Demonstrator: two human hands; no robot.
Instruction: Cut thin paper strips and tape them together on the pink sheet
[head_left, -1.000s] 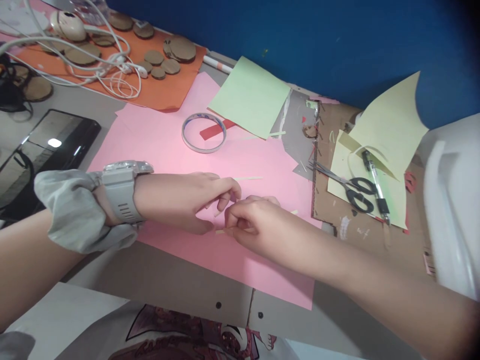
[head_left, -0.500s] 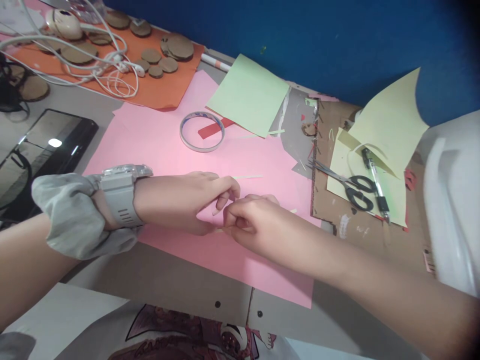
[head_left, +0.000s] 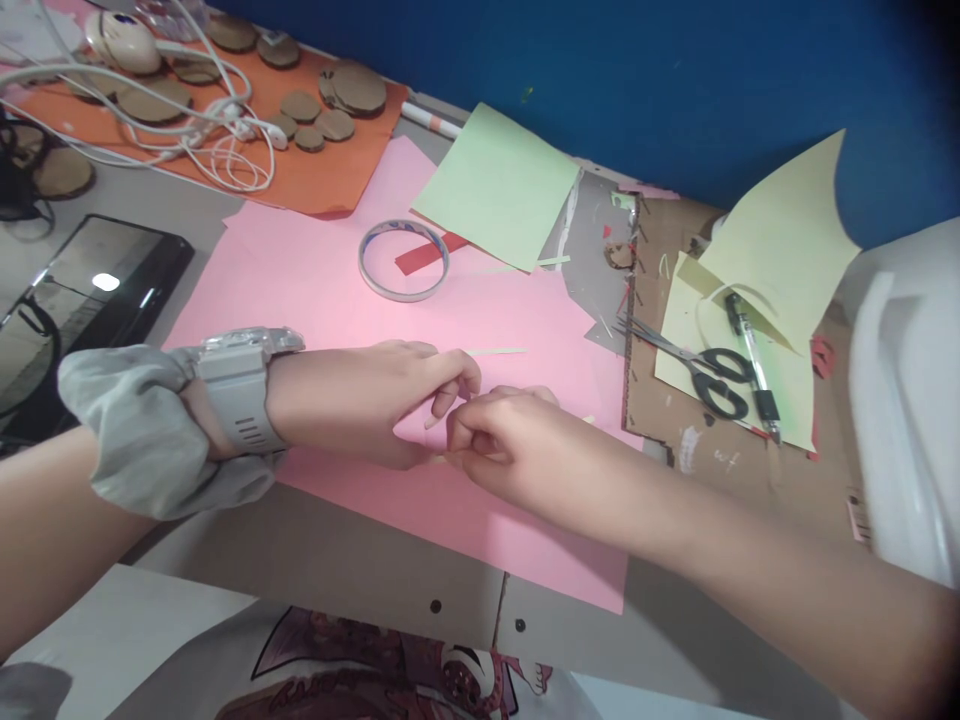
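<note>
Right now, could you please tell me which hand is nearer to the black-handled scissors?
Right: the right hand is over the pink paper, left of the scissors; the left hand is farther left, beyond it.

Only a sliver of pale strip (head_left: 439,459) shows; right hand (head_left: 517,435) hides the rest. Can't tell if left hand (head_left: 397,400) grips it. Red strip (head_left: 420,258) runs under green sheet (head_left: 495,190). Left edge crops glossy device (head_left: 124,300); bottom edge crops printed cloth (head_left: 360,670).
</note>
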